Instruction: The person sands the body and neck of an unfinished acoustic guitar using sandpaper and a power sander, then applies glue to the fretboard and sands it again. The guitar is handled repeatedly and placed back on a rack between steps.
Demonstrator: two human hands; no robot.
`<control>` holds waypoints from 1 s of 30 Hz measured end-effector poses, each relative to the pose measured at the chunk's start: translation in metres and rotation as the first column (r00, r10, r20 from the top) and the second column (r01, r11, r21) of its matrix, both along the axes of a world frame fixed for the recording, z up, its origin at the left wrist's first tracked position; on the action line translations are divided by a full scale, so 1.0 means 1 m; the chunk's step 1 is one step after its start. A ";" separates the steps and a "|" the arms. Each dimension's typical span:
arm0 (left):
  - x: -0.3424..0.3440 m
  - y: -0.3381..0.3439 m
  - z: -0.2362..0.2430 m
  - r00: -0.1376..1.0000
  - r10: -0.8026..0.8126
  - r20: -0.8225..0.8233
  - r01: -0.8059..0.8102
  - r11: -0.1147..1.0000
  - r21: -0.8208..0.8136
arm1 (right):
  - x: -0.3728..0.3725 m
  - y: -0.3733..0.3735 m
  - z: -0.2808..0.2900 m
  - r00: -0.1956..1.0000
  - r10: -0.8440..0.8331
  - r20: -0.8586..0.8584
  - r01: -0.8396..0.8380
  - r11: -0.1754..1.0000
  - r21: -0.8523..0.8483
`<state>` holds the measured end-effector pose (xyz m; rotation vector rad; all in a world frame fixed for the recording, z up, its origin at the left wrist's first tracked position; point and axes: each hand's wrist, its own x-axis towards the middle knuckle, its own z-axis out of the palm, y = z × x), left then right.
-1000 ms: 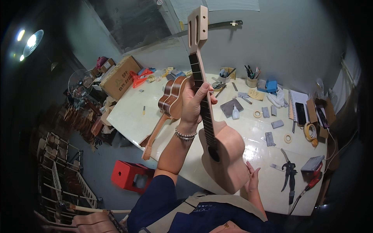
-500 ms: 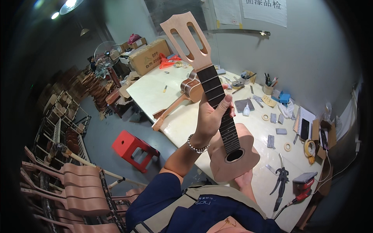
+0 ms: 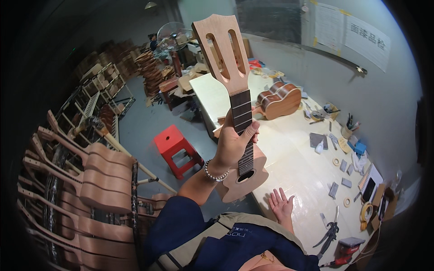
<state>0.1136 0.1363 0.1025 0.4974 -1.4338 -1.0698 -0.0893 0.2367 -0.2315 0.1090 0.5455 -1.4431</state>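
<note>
An unfinished pale-wood ukulele (image 3: 229, 187) with a slotted headstock and a dark fretboard is held up in front of me, headstock away from me. My left hand (image 3: 230, 147) is wrapped round its neck, the thumb lying across the fretboard. No strings or tuners are on it. My right hand (image 3: 281, 207) is apart from the ukulele, near the table's edge, palm up with its fingers spread and nothing in it. Beyond, a second, browner ukulele (image 3: 282, 103) rests on the pale table (image 3: 289, 158), its neck partly hidden behind the held one.
To the left, a rack bears several unfinished ukuleles (image 3: 106, 180). A red stool (image 3: 174, 144) stands on the floor beside the table. On the table's right lie a black air blow gun (image 3: 329, 235), a red sander (image 3: 348, 248), tape rolls (image 3: 366, 212) and grey sanding pads (image 3: 333, 189).
My view has swung to the left. My right hand has come off the ukulele's body and opened. The left hand still grips the neck, and the ukulele has turned more upright.
</note>
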 end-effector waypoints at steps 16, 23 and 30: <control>0.160 0.077 -0.018 0.160 0.985 -0.058 -0.807 0.097 -0.583 | 0.050 -0.039 -0.023 0.812 0.576 0.093 -0.577 0.816 -0.014; 0.210 0.171 -0.005 0.139 0.973 -0.182 -0.972 0.099 -0.212 | 0.068 -0.031 -0.034 0.650 0.760 0.025 -0.759 0.646 0.088; 0.311 0.216 0.066 -0.078 0.984 -0.161 -0.962 -0.117 -0.246 | 0.098 -0.026 -0.032 0.576 0.817 -0.004 -0.816 0.576 0.055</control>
